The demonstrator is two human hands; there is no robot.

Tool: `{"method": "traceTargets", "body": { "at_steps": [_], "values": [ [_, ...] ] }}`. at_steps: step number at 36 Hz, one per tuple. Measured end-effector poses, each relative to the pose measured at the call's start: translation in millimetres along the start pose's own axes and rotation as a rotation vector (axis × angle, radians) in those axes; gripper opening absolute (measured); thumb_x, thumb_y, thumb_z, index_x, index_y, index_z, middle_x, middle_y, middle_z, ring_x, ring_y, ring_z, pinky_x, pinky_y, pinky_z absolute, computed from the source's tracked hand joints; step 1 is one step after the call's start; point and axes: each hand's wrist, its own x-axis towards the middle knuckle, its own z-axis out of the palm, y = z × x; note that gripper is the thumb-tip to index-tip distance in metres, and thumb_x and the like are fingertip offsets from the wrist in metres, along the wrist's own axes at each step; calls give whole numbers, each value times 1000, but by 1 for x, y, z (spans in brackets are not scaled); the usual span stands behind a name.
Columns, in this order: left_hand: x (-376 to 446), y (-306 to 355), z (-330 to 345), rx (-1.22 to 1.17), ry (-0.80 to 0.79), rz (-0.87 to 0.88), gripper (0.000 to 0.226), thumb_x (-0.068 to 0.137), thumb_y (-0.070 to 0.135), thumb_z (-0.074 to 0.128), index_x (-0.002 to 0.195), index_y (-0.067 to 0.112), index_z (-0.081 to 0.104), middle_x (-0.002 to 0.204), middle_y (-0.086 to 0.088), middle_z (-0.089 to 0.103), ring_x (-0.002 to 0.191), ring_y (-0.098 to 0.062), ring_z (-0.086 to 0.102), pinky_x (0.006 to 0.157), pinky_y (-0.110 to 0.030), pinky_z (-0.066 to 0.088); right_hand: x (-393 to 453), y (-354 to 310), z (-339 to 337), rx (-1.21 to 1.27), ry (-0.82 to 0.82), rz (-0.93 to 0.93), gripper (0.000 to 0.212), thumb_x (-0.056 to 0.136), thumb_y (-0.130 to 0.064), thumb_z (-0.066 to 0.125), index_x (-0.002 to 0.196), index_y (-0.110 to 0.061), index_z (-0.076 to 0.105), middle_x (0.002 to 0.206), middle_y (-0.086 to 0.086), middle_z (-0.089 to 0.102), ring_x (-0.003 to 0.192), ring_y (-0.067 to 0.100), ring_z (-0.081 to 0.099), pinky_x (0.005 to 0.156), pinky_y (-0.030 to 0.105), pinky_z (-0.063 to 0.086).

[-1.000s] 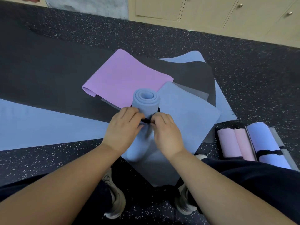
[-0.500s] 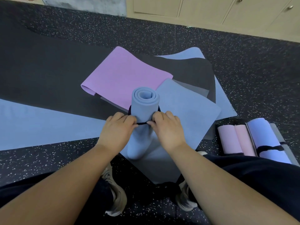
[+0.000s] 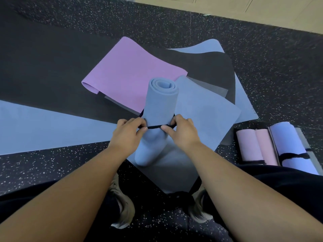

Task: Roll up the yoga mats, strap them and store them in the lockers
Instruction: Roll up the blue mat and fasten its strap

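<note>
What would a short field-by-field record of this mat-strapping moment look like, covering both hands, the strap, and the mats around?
in hand: rolled blue mat, standing on end
strap: black strap looped around the roll, about mid-height
left hand: left hand pinches the strap at the roll's left side
right hand: right hand pinches the strap at the roll's right side
unrolled: pink mat, dark and blue mats lying flat
finished: strapped blue roll and pink rolls on the floor at right

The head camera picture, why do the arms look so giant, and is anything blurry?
Head view: the wide-angle lens stretches what is near the edges, so the forearms balloon at the bottom. The rolled blue mat, black strap and both hands, left hand and right hand, look sharp; soft, even light, no glare.
</note>
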Motion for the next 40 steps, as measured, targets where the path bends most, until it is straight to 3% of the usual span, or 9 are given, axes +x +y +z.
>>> {"method": "traceTargets", "body": {
  "at_steps": [11,13,18,22,26,29,31,37,40],
  "values": [
    [-2,-10,4,182,-308,-56,22,100,38,44,121,32,44,131,18,47,125,-19,25,98,-40,34,2,15,6,-62,-170,141,39,89,-50,62,104,-20,42,88,-8,43,110,21,41,94,39,40],
    [-1,-8,4,192,-310,-43,24,100,39,45,123,32,44,134,19,46,129,-18,23,99,-39,34,1,17,8,13,-172,145,40,87,-49,64,107,-20,46,101,-4,51,109,17,41,95,38,40],
    [-2,-9,0,258,-251,67,27,98,37,49,123,28,47,132,16,45,135,-13,24,103,-36,35,-8,12,15,287,-30,108,24,87,-35,70,93,-18,54,104,0,58,93,15,50,72,17,37],
    [-6,-7,0,229,-219,130,25,98,28,52,121,19,50,139,10,43,146,-10,15,108,-34,32,-21,2,14,430,254,96,26,84,-25,74,98,-20,52,109,-6,38,80,11,53,67,1,37],
    [-13,-9,-2,198,-182,194,21,96,19,54,117,15,54,129,5,46,131,-12,35,89,-22,32,-22,-16,3,446,234,-13,64,79,-25,79,130,-15,41,126,-5,39,101,9,50,90,21,42],
    [-18,-8,-5,192,-196,233,21,96,17,53,117,13,55,124,4,45,116,-16,45,81,-22,32,-24,-30,-6,548,159,-107,89,73,-24,84,142,-19,29,134,-13,41,116,3,45,94,15,40],
    [-22,-7,-7,203,-228,259,24,96,15,53,119,12,56,128,4,43,115,-17,46,81,-23,33,-25,-36,-10,590,145,-161,90,69,-21,86,139,-23,30,127,-16,45,115,0,45,89,6,39],
    [-33,11,-18,131,-160,233,30,89,15,64,116,8,54,128,-4,31,92,-29,58,82,-42,49,-37,-43,-18,589,116,-164,88,65,-23,89,130,-33,31,125,-17,48,116,2,48,93,17,42],
    [-37,22,-26,-134,-75,157,53,86,15,68,129,9,38,129,1,36,113,-19,58,90,-38,50,-45,-41,-22,593,86,-184,76,64,-17,89,112,-39,35,113,-22,50,103,-10,52,83,11,43]
  ]
}}
